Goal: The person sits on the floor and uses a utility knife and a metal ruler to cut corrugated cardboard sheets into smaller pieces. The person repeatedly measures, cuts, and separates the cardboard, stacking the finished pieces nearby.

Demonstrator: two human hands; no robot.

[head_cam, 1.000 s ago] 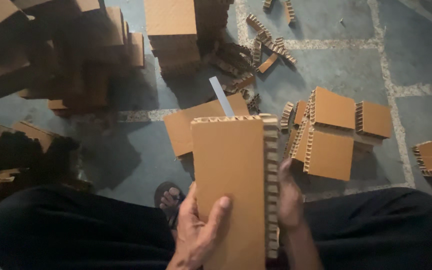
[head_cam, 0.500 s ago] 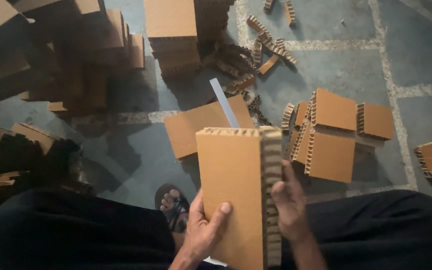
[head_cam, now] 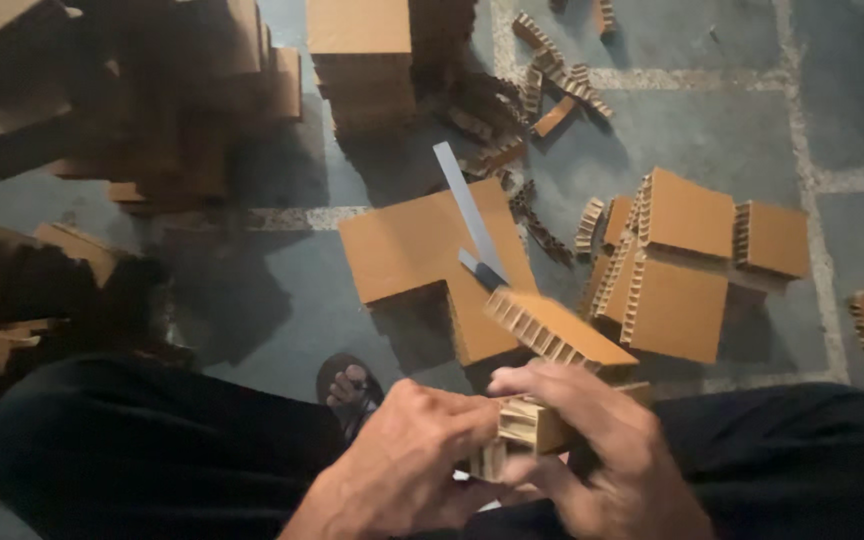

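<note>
Two hands grip one honeycomb cardboard block point(head_cam: 552, 345) above the lap: left hand point(head_cam: 422, 450) closed on its near end, right hand point(head_cam: 592, 440) wrapped over it. Flat cardboard pieces point(head_cam: 672, 270) lie on the floor point(head_cam: 692, 130) beyond.

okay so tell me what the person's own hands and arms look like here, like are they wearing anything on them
Both the left hand and the right hand are bare: no gloves, and no rings, watch or bands that I can make out. The little of each forearm in view shows no sleeve. Light is dim, so fine marks cannot be told. Dark trousers cover the legs below them.
</note>
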